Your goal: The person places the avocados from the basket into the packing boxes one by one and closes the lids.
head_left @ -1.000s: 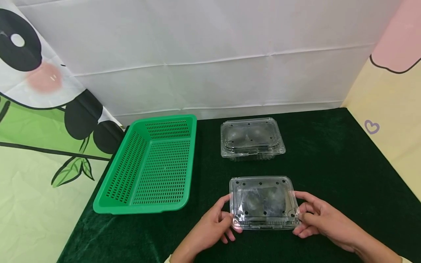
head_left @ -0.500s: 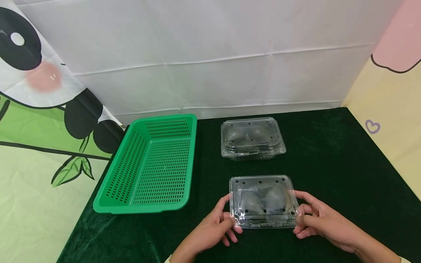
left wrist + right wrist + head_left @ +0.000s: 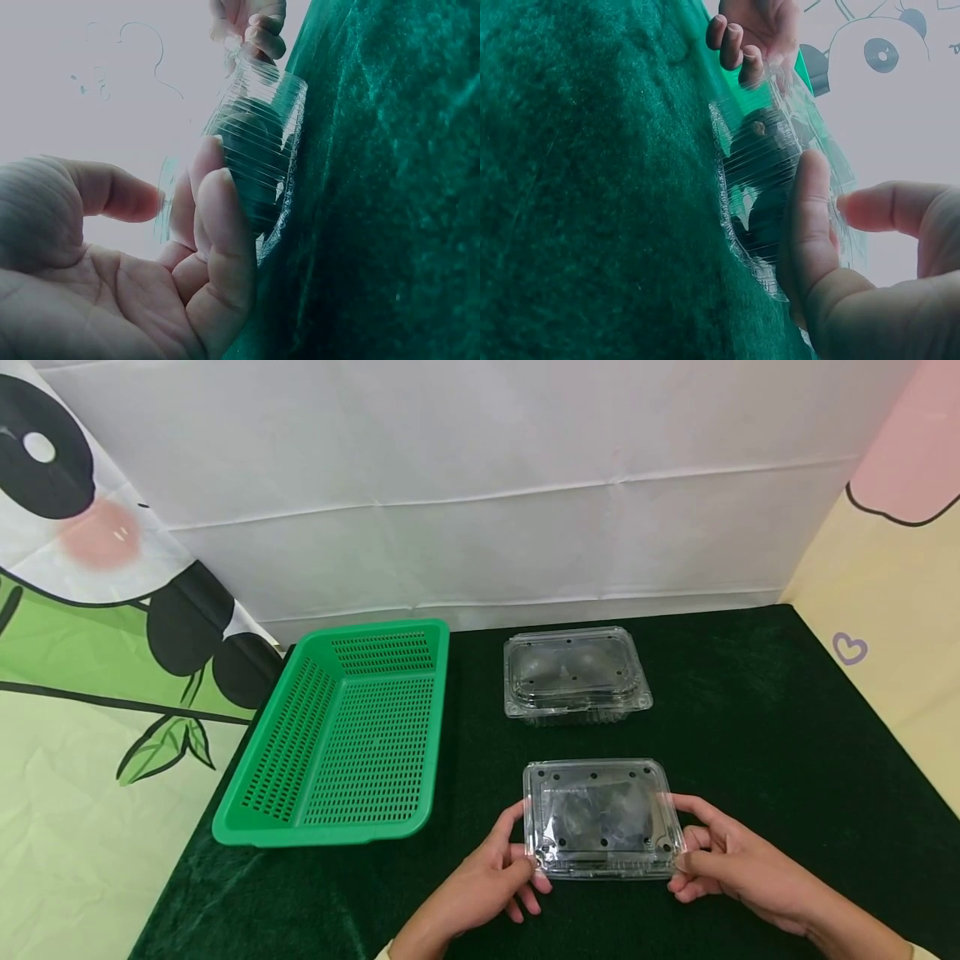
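Head view is showing a person's two hands holding a clear plastic clamshell box near the front edge of a dark green cloth-covered table. The left hand is gripping the box's left end, thumb lying along the side wall and curled fingers tucking under the near-left corner. The right hand is gripping the right end in the same way, thumb pressing the near-right corner and fingers wrapping the side. The lid is lying down over the base, dotted with small black vent holes, and something dark is showing through it, too blurred to name.

In the left wrist view, the left hand is curling its fingers against the ribbed side of the box, with the thumb set on the lid rim. In the right wrist view, the right hand is pinching the ribbed wall of the box between a finger and the thumb, while the left hand is holding the far end.

A second clear clamshell box is sitting closed toward the back edge, well apart from the held one. A green perforated basket is standing along the left edge of the table.
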A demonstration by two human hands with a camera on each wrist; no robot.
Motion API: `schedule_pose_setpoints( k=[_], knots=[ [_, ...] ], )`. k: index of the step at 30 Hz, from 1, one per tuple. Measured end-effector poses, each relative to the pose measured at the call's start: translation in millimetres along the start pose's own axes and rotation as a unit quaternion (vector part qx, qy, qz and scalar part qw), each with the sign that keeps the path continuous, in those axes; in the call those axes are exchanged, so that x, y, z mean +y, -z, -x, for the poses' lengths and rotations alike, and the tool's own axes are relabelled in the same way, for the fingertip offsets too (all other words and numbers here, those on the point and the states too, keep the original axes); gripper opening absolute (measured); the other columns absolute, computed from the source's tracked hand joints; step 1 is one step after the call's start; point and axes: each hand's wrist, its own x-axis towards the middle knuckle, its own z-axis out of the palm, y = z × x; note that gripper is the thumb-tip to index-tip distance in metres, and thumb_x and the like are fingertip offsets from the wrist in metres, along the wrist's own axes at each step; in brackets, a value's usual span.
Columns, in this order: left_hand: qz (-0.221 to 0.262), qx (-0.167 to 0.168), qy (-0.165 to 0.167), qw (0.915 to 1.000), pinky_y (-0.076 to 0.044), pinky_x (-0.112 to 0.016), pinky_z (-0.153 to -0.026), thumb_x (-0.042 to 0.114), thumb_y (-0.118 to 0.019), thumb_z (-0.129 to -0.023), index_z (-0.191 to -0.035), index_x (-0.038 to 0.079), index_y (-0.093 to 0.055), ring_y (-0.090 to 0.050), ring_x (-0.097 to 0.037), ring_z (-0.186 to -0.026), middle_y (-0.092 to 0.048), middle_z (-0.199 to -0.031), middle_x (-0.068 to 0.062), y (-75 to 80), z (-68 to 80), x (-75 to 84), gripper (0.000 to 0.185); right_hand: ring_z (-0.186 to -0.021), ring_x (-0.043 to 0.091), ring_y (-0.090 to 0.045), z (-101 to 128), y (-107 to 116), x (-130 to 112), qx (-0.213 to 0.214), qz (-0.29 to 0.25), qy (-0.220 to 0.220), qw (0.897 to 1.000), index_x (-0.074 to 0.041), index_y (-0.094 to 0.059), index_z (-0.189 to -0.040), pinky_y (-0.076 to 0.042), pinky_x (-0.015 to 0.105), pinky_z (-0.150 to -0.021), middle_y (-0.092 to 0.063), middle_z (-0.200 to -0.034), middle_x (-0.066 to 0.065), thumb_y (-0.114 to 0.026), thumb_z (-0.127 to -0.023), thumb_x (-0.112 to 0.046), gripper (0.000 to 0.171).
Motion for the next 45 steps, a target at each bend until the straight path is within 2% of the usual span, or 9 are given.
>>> schedule_pose_setpoints(
  k=[5,16,22,30,34,41,45],
  knots=[
    [-0.01,-0.018,0.004,0.9998,-0.057,-0.034,-0.062,0.016,-0.057,-0.097,-0.164,0.024,-0.011,-0.072,-0.023,-0.076,-0.072,-0.099,-0.008,2.2,-0.1,2.0,0.082,-0.104,0.027,-0.068,0.6,0.2,-0.1,-0.008,-0.007,0.004,1.0,-0.008,0.004,-0.162,-0.057,0.041,-0.093,-0.061,-0.117,0.019,-0.043,-0.106,0.003,0.074],
    [-0.009,-0.015,0.013,0.9998,-0.058,-0.035,-0.063,0.015,-0.057,-0.096,-0.164,0.024,-0.011,-0.072,-0.025,-0.079,-0.072,-0.1,-0.008,1.6,0.6,2.3,0.082,-0.105,0.029,-0.068,0.4,0.3,1.2,0.004,-0.021,-0.009,1.0,-0.009,0.007,-0.162,-0.056,0.045,-0.094,-0.061,-0.114,0.016,-0.044,-0.107,0.002,0.076],
    [0.0,-0.015,0.001,0.9999,-0.057,-0.034,-0.061,0.013,-0.056,-0.097,-0.164,0.022,-0.013,-0.072,-0.025,-0.078,-0.072,-0.1,-0.009,1.3,1.1,2.5,0.08,-0.106,0.029,-0.067,0.9,0.4,0.9,0.008,-0.024,-0.016,1.0,-0.01,0.009,-0.163,-0.057,0.045,-0.092,-0.06,-0.116,0.017,-0.044,-0.107,0.001,0.077],
    [0.009,0.011,-0.01,0.9999,-0.054,-0.034,-0.056,0.008,-0.055,-0.097,-0.163,0.025,-0.017,-0.07,-0.026,-0.074,-0.072,-0.097,-0.01,-1.0,-0.8,2.1,0.078,-0.105,0.03,-0.067,0.5,1.5,-1.5,0.017,-0.013,-0.019,1.0,-0.011,0.01,-0.163,-0.059,0.044,-0.086,-0.06,-0.115,0.016,-0.044,-0.108,-0.001,0.077],
    [-0.002,0.012,-0.015,0.9998,-0.054,-0.034,-0.056,0.009,-0.055,-0.099,-0.163,0.028,-0.017,-0.069,-0.026,-0.074,-0.072,-0.097,-0.008,0.2,-3.7,5.5,0.077,-0.105,0.029,-0.067,-0.4,3.8,-3.8,0.024,0.003,-0.015,1.0,-0.013,0.002,-0.163,-0.06,0.044,-0.084,-0.06,-0.114,0.016,-0.045,-0.108,-0.002,0.073],
    [-0.016,0.006,-0.044,0.9989,-0.055,-0.034,-0.055,0.012,-0.056,-0.1,-0.162,0.03,-0.02,-0.069,-0.025,-0.075,-0.072,-0.097,-0.008,-0.8,-13.1,14.2,0.074,-0.104,0.028,-0.068,1.4,13.3,-10.6,0.033,0.033,0.007,0.999,-0.017,-0.005,-0.163,-0.06,0.044,-0.084,-0.061,-0.114,0.014,-0.044,-0.109,-0.004,0.068],
    [-0.022,0.009,-0.057,0.9981,-0.054,-0.033,-0.054,0.013,-0.056,-0.101,-0.161,0.03,-0.022,-0.069,-0.024,-0.074,-0.073,-0.096,-0.006,-3.5,-18.2,19.6,0.071,-0.104,0.027,-0.067,2.9,19.9,-14.0,0.035,0.04,0.014,0.998,-0.031,-0.022,-0.159,-0.059,0.043,-0.085,-0.061,-0.115,0.013,-0.043,-0.11,-0.004,0.06]
  ],
)
